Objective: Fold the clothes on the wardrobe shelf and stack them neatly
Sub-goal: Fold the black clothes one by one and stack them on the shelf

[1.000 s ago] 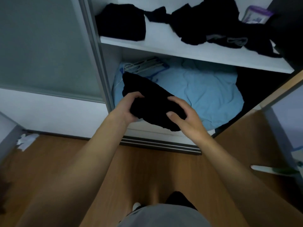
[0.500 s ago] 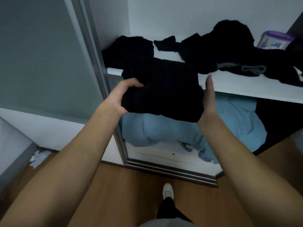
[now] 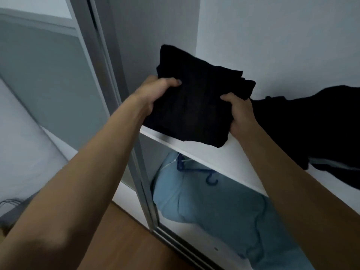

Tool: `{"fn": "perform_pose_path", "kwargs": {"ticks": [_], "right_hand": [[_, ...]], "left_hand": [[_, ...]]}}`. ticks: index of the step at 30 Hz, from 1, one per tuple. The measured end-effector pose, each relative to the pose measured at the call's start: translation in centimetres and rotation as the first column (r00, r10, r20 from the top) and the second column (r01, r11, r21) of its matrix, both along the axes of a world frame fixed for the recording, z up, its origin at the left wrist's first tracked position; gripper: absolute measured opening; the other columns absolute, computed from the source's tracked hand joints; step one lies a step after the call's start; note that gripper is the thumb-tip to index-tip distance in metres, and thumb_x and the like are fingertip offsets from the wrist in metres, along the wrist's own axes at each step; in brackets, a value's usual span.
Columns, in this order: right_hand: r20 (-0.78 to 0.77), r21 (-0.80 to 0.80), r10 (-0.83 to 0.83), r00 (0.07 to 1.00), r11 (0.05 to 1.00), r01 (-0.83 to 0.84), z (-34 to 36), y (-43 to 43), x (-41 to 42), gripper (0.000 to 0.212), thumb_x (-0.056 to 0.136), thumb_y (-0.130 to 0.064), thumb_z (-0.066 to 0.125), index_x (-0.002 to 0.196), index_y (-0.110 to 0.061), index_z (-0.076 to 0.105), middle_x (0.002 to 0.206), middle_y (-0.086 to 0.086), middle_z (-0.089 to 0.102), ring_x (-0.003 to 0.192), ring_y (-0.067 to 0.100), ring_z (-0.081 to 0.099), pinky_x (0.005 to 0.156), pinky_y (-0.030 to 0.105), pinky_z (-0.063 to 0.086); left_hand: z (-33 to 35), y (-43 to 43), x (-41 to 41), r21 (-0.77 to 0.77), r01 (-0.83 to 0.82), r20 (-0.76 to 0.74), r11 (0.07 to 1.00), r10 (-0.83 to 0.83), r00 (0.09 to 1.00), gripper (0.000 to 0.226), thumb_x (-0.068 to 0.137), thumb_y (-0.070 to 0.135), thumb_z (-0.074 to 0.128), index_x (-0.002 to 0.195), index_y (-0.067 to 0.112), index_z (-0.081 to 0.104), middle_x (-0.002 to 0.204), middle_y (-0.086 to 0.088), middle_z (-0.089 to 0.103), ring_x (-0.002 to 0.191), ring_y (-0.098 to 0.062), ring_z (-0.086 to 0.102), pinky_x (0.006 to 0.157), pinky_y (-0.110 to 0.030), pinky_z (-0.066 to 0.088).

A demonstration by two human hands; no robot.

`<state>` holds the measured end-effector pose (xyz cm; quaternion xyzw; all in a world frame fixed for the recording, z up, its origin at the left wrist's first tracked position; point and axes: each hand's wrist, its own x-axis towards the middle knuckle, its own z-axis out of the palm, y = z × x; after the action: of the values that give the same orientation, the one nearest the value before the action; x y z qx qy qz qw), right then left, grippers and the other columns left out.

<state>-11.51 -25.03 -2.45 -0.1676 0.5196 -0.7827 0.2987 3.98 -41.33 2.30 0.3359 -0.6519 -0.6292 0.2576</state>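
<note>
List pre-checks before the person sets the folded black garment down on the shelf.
1. Left hand grips the folded black garment: ok.
2. Right hand grips its other side: ok.
3. Fold compact, nothing dangling: ok.
4. Landing spot on the shelf free: cannot tell, the garment hides it.
5. Loose black clothes kept off that spot: cannot tell, they lie heaped right beside the right hand.
</note>
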Motion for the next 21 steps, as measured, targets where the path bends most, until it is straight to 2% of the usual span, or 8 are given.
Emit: {"fn": "perform_pose_path", "kwargs": {"ticks": [3, 6, 7, 9, 11, 16, 19, 21], "right_hand": [[0.067, -0.075, -0.035, 0.997, 0.996, 0.040, 0.7, -4.3, -2.1, 0.037, 0.077, -0.004, 0.071, 0.113, -0.011, 0.070, 0.106, 0.012, 0.076, 0.096, 0.029, 0.074, 0.081, 0.045, 0.061], [0.154, 0.109, -0.005, 0.988, 0.994, -0.012, -1.0, -8.5, -2.2, 0.041, 0.080, -0.004, 0.067, 0.120, -0.005, 0.061, 0.109, 0.017, 0.071, 0.097, 0.034, 0.070, 0.085, 0.049, 0.060], [0.190, 0.215, 0.044, 0.981, 0.973, -0.085, -1.9, -9.6, -2.0, 0.041, 0.082, -0.005, 0.065, 0.122, -0.005, 0.058, 0.111, 0.019, 0.069, 0.099, 0.035, 0.068, 0.088, 0.051, 0.058], [0.237, 0.383, 0.150, 0.960, 0.894, -0.234, -3.1, -10.6, -2.3, 0.044, 0.083, -0.010, 0.064, 0.127, -0.005, 0.059, 0.116, 0.019, 0.068, 0.103, 0.037, 0.066, 0.092, 0.051, 0.056], [0.230, 0.434, 0.202, 0.952, 0.854, -0.286, -3.4, -10.7, -3.7, 0.043, 0.084, -0.018, 0.066, 0.126, -0.010, 0.062, 0.110, 0.014, 0.073, 0.100, 0.032, 0.070, 0.083, 0.044, 0.060], [0.245, 0.409, 0.168, 0.955, 0.875, -0.258, -3.5, -10.2, -7.9, 0.039, 0.091, -0.047, 0.065, 0.116, -0.018, 0.065, 0.093, 0.005, 0.077, 0.077, 0.024, 0.075, 0.048, 0.035, 0.058], [0.118, 0.435, 0.019, 0.993, 0.898, -0.069, -3.6, -11.7, -8.4, 0.037, 0.091, -0.027, 0.069, 0.123, -0.012, 0.058, 0.099, 0.008, 0.070, 0.075, 0.023, 0.068, 0.042, 0.029, 0.054], [-0.001, 0.461, -0.001, 1.000, 0.887, 0.001, -3.8, -12.6, -8.3, 0.037, 0.092, -0.009, 0.062, 0.129, -0.008, 0.056, 0.102, 0.011, 0.068, 0.080, 0.024, 0.067, 0.048, 0.026, 0.055]], "left_hand": [[1.8, -3.2, -3.0, -0.269, -0.180, 0.017, 0.946, 0.192, 0.981, 0.052, 0.080, 0.037, 0.076, 0.124, 0.014, 0.062, 0.111, -0.003, 0.073, 0.096, -0.021, 0.072, 0.082, -0.032, 0.059], [0.4, -5.6, -5.0, -0.716, -0.142, 0.271, 0.684, 0.460, 0.846, 0.070, 0.087, 0.040, 0.068, 0.143, 0.012, 0.038, 0.142, -0.010, 0.051, 0.128, -0.029, 0.051, 0.105, -0.044, 0.045], [-0.9, -6.1, -5.5, -0.753, -0.039, 0.378, 0.657, 0.480, 0.792, 0.074, 0.089, 0.041, 0.067, 0.147, 0.011, 0.032, 0.147, -0.013, 0.045, 0.133, -0.033, 0.046, 0.107, -0.048, 0.042], [-3.7, -6.8, -6.3, -0.650, 0.113, 0.577, 0.752, 0.391, 0.717, 0.082, 0.089, 0.046, 0.067, 0.149, 0.009, 0.026, 0.150, -0.016, 0.041, 0.136, -0.036, 0.042, 0.110, -0.049, 0.039], [-6.1, -7.4, -6.7, -0.546, 0.103, 0.644, 0.832, 0.338, 0.687, 0.086, 0.088, 0.055, 0.065, 0.148, 0.007, 0.026, 0.148, -0.017, 0.044, 0.135, -0.036, 0.045, 0.110, -0.048, 0.039], [-7.4, -8.8, -7.4, -0.713, 0.186, 0.601, 0.676, 0.453, 0.658, 0.048, 0.095, 0.042, 0.060, 0.126, 0.007, 0.050, 0.131, -0.017, 0.057, 0.121, -0.037, 0.054, 0.097, -0.045, 0.045], [-6.7, -9.1, -7.8, -0.799, 0.186, 0.502, 0.572, 0.464, 0.730, 0.030, 0.099, 0.030, 0.055, 0.119, 0.007, 0.054, 0.122, -0.016, 0.061, 0.113, -0.035, 0.057, 0.085, -0.043, 0.046], [-5.4, -9.2, -8.3, -0.871, 0.082, 0.345, 0.484, 0.485, 0.804, 0.026, 0.100, 0.027, 0.054, 0.116, 0.007, 0.056, 0.119, -0.016, 0.062, 0.111, -0.035, 0.056, 0.082, -0.043, 0.044]]}}
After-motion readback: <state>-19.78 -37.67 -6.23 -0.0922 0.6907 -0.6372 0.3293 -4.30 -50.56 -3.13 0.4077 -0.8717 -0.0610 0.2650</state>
